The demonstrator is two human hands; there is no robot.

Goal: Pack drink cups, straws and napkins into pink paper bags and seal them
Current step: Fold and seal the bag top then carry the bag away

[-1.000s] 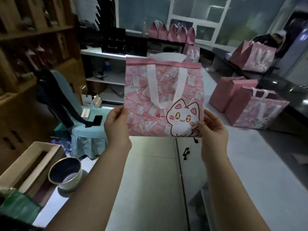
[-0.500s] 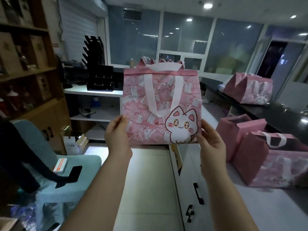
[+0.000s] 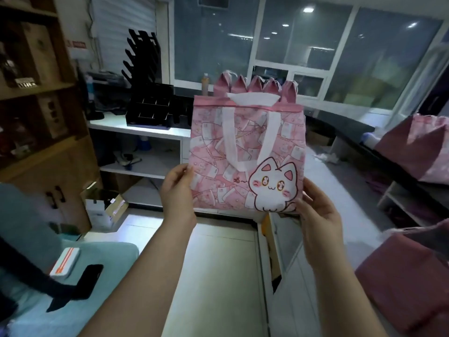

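My left hand (image 3: 178, 190) pinches the bag (image 3: 243, 152) at its lower left edge. My right hand (image 3: 318, 215) clasps the lower right corner, fingers curled behind it. Neither holds anything else. I keep the bag flat and upright in mid-air, cat print toward me, probably to check it before spreading the mouth. One white handle (image 3: 229, 142) lies flat against its front. Far behind stands a row of sealed bags (image 3: 255, 86), with more bags (image 3: 413, 147) at right.

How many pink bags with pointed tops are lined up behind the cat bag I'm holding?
5 pink pointed-top bags, tops showing in a row above the held pink cat-print paper bag: leftmost, second, middle, fourth, rightmost. Lower parts are hidden; others may sit behind it.
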